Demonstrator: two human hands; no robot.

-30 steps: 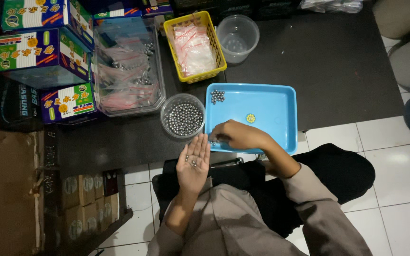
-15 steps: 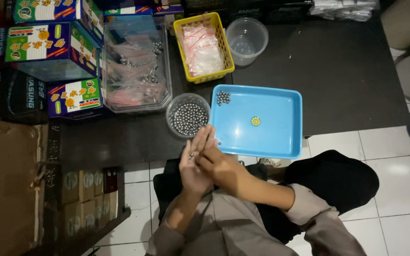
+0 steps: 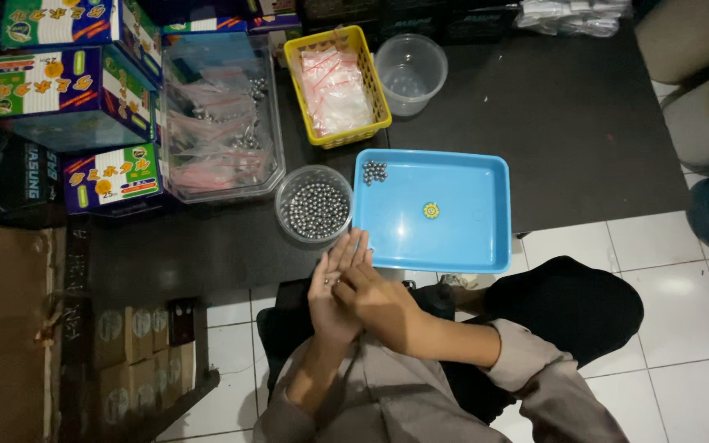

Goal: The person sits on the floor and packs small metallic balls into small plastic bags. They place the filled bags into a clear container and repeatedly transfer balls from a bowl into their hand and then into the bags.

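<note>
A dark, matte mat covers the floor beside glossy white tiles, and on it near its front edge sits a smooth, rectangular blue plastic tray with rounded corners and a raised rim, its long side running along that edge. A small cluster of shiny steel balls lies in the tray's far left corner, and a little round yellow piece rests near its middle. Touching the tray's left side stands a round clear plastic tub filled with more gleaming metal balls. Behind it are a yellow lattice basket of clear zip bags with red strips, an empty translucent round container, and a clear bin of filled bags, with printed cardboard boxes at the mat's left edge. The left hand is open, palm up, flat fingers pointing toward the tray's near left corner, with a few small steel balls lying loose on the palm. The right hand lies across it from the right, fingers curled with the tips pressing at those balls; whether it pinches one cannot be told. Both hands hover just in front of the mat's front edge, over the person's lap.
</note>
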